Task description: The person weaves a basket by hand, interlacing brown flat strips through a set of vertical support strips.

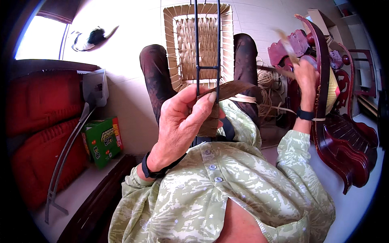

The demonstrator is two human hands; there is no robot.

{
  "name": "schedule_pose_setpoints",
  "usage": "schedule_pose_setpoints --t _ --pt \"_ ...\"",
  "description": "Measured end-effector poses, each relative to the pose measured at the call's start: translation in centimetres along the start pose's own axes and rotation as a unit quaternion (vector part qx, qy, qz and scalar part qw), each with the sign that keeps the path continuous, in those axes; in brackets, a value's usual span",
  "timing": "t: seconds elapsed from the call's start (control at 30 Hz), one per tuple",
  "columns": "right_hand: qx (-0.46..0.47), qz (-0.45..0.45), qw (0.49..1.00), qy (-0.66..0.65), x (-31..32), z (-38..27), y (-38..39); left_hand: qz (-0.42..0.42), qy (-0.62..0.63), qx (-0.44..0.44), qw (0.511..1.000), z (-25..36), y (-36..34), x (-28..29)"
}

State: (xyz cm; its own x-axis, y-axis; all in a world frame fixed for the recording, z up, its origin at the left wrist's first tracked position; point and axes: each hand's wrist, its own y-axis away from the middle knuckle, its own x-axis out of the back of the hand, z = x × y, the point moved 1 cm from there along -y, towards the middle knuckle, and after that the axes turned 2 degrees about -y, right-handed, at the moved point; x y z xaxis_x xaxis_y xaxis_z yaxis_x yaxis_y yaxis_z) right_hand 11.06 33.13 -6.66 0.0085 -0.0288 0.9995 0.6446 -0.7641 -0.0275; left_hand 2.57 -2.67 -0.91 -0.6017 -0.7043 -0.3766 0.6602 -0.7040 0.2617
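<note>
A woven pale basket [196,48] with a black metal frame [208,67] over it sits between the person's knees. My left hand [186,121] is closed at the frame's nearer part, thumb and fingers pinching a flat brown strip [235,86]. More brown strip [210,125] is wrapped between the bars below the fingers, partly hidden by that hand. My right hand [304,77] is raised at the right beside the dark wooden chair, fingers closed on a blurred light-brown strip [289,44] that sticks up above it.
Coils of pale cord [265,85] lie beside the right knee. A carved red-brown wooden chair [344,150] stands at right. At left are red cushions [40,101], a metal-handled tool [73,146] and a green box [101,143]. A small black-and-white animal [91,40] is on the floor.
</note>
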Motion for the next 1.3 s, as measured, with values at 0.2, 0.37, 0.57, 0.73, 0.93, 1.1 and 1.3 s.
schedule_pose_setpoints --t 0.2,0.37,0.57,0.73,0.93,1.1,1.3 --pt "0.302 -0.162 0.784 -0.518 6.8 -10.9 8.1 -0.011 0.02 0.014 1.0 0.0 -0.3 -0.4" --pt "0.307 -0.432 0.69 -0.493 7.4 -12.5 8.6 -0.027 -0.03 0.036 0.999 0.5 0.3 0.0" --pt "0.447 -0.334 0.701 -0.444 12.8 -11.6 11.7 -0.034 -0.116 -0.019 0.992 -0.2 0.2 -0.2" --pt "0.177 -0.503 0.597 -0.599 14.0 -14.2 13.2 0.036 -0.094 -0.137 0.985 0.6 1.1 -0.4" --pt "0.186 -0.535 0.619 -0.544 15.1 -15.4 13.0 0.002 -0.222 -0.248 0.943 0.9 2.2 0.0" --pt "0.453 -0.119 0.743 -0.477 14.8 -15.8 13.4 0.049 -0.321 -0.334 0.885 0.5 0.8 0.1" --pt "0.604 0.014 0.688 -0.402 12.3 -14.0 19.4 0.077 -0.377 -0.334 0.86 -0.1 0.4 0.9"
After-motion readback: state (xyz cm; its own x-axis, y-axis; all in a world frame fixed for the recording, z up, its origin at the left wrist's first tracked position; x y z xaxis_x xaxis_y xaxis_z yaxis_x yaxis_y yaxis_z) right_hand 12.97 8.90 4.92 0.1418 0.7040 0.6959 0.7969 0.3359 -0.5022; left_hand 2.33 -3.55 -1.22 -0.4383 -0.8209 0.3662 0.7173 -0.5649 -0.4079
